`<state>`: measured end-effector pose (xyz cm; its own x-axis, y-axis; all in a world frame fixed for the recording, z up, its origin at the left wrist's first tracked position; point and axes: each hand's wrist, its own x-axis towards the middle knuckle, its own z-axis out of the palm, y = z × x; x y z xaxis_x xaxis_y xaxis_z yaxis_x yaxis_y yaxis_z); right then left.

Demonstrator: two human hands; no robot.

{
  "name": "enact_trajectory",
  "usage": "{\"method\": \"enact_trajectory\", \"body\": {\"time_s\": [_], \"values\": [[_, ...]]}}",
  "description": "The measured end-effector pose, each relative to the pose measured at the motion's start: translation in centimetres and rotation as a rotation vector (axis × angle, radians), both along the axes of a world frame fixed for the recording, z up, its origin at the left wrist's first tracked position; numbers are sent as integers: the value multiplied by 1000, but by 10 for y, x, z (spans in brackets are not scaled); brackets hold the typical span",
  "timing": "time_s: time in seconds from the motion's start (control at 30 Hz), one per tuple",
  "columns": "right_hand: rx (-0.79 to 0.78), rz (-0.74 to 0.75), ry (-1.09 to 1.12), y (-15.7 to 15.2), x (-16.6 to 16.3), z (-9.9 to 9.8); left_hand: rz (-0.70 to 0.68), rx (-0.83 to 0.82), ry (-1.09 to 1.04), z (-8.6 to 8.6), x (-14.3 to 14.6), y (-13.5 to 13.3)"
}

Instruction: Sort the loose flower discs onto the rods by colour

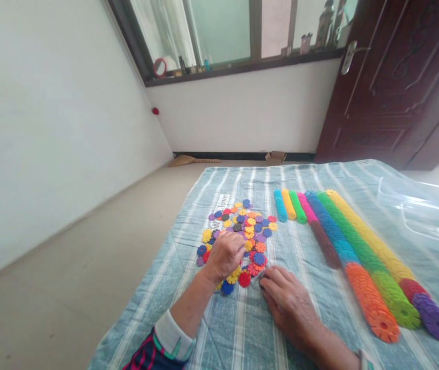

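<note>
covering part of the mixed pile of notched plastic discs point(249, 229): left hand point(225, 253), fingers bent down, tips hidden, so can't tell if its grip is pinching anything. right hand point(290, 300) is just off the pile's near right side, fingers curled close together; dark sliver at the tips, maybe a disc, can't confirm. pile lies loose and overlapping on the striped cloth point(146, 298), mixed colours.

right of the pile: colour-grouped rows, discs overlapped like shingles, e.g. green row point(352, 237), orange row point(383, 324). clear plastic bins point(431, 221) sit farther right of it, past the rows.

handling, my read: discs look thin, light, fairly stiff, smooth enough to slide over each other, hard to break. best hold is thumb and forefinger across the notched rim; flat ones may need an edge tipped up first. cloth could ruck under a drag.
</note>
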<state>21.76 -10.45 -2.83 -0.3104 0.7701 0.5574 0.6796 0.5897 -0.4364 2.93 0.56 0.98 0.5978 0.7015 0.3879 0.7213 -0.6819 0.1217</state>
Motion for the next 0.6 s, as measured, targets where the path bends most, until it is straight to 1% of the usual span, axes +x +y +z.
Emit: {"method": "enact_trajectory", "body": {"time_s": [0.07, 0.2, 0.27, 0.43, 0.6], "values": [[-8, 3, 5, 0, 0, 0, 48, 57, 0, -2, -3, 2], [-28, 10, 18, 1, -1, 0, 93, 124, -39, -3, -3, 3], [-31, 11, 23, 1, -2, 0, 76, 149, -72, -4, -3, 3], [-22, -11, 15, 3, -3, 1, -54, 146, -93, -11, -3, 7], [2, -17, 12, 5, -4, 2, -45, 111, -109, -14, -5, 10]]}}
